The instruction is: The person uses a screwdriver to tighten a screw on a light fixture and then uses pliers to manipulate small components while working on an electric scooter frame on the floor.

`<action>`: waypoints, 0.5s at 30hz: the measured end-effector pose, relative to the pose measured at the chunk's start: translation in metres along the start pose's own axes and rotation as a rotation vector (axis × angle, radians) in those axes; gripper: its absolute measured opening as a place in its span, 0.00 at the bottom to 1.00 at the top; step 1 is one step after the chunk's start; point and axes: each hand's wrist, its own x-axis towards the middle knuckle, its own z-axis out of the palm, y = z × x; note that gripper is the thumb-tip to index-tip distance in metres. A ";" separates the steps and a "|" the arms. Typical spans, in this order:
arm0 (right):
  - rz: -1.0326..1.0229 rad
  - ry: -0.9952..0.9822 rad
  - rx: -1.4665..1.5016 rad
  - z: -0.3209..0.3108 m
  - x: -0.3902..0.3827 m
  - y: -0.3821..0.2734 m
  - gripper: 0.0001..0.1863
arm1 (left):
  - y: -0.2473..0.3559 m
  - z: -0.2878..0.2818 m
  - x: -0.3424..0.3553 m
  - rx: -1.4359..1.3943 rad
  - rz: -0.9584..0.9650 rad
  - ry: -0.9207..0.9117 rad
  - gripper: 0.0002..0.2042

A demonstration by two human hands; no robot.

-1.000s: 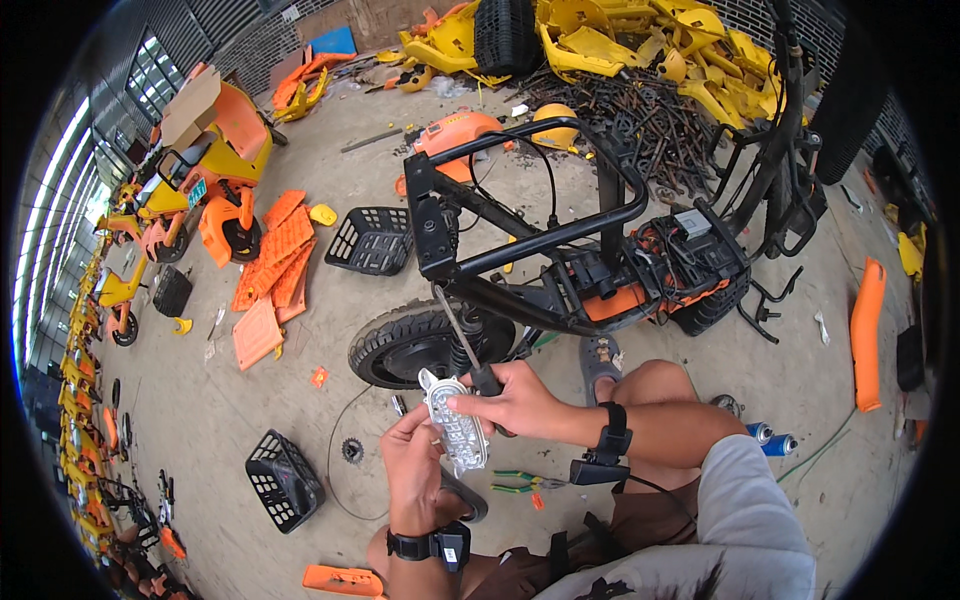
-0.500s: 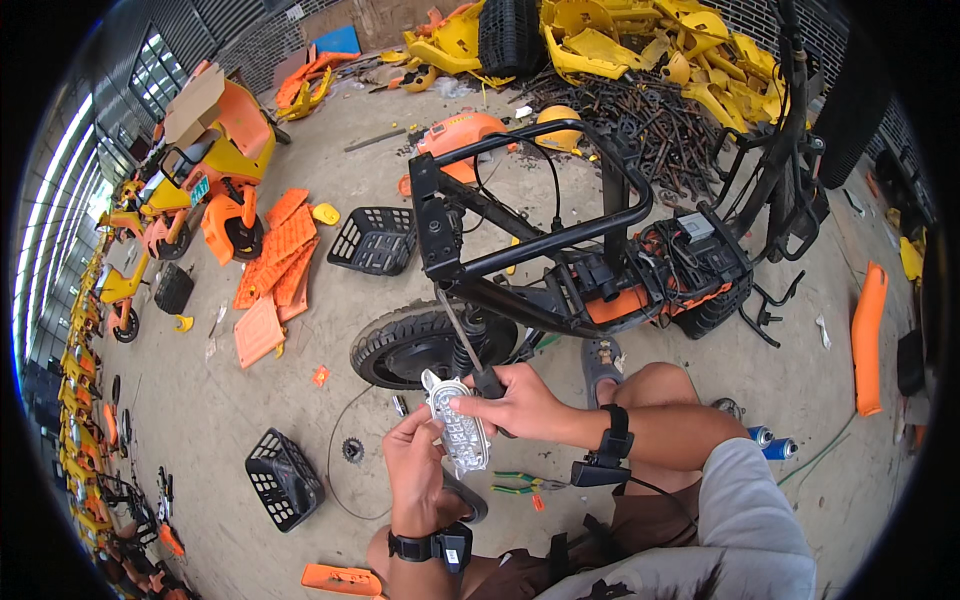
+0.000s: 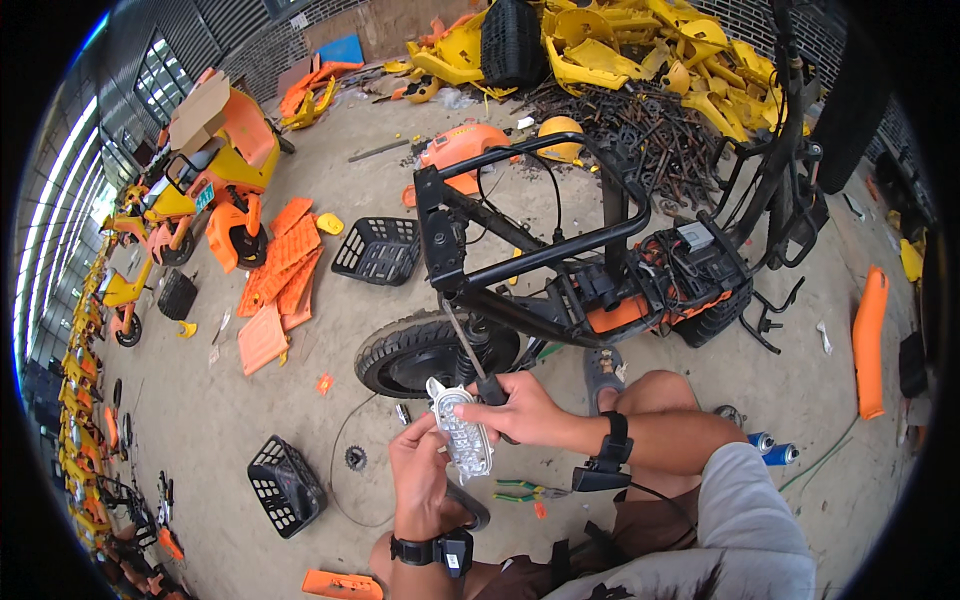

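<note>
A silver, oblong, lamp-like part [image 3: 469, 447] with a clear, studded face is upright between my hands. My left hand [image 3: 420, 462] pinches it at its left side. My right hand [image 3: 530, 409] grips a screwdriver [image 3: 467, 342] by its dark handle, with the thumb pressed on the lamp part's face. The screwdriver's long shaft points up toward a black scooter frame [image 3: 530, 262], just in front of its rear wheel [image 3: 390, 360]; whether the tip touches the frame I cannot tell.
Black baskets [image 3: 283, 485] lie at left and behind the wheel. Pliers [image 3: 520, 491] and spray cans [image 3: 775, 452] are near my legs. Orange panels [image 3: 280, 270], parked scooters [image 3: 235, 150] and piles of yellow parts [image 3: 590, 40] surround me. An orange strip [image 3: 868, 340] lies right.
The whole view has shifted slightly, so the scene sits a little lower and further right in the picture. My hands keep the same hold, with very little movement.
</note>
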 end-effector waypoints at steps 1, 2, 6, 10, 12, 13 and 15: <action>-0.001 0.014 -0.001 -0.003 -0.002 -0.002 0.13 | -0.003 0.004 0.003 -0.002 0.003 -0.002 0.14; -0.058 0.022 0.025 -0.002 0.000 0.009 0.13 | -0.001 0.006 0.001 -0.004 0.005 0.005 0.15; -0.067 0.003 -0.033 -0.001 0.006 0.016 0.15 | 0.002 0.006 -0.001 -0.029 0.026 -0.003 0.15; -0.066 -0.019 -0.031 -0.002 0.005 0.016 0.15 | -0.001 -0.001 0.003 -0.033 0.019 -0.033 0.14; -0.063 -0.008 -0.042 -0.004 0.003 0.014 0.16 | -0.002 0.002 0.004 -0.051 0.012 -0.036 0.14; -0.059 -0.008 -0.046 -0.003 0.003 0.013 0.16 | -0.002 -0.001 0.004 -0.048 0.007 -0.046 0.14; -0.063 -0.017 -0.046 -0.002 0.003 0.014 0.16 | -0.002 -0.003 0.004 -0.051 -0.005 -0.054 0.15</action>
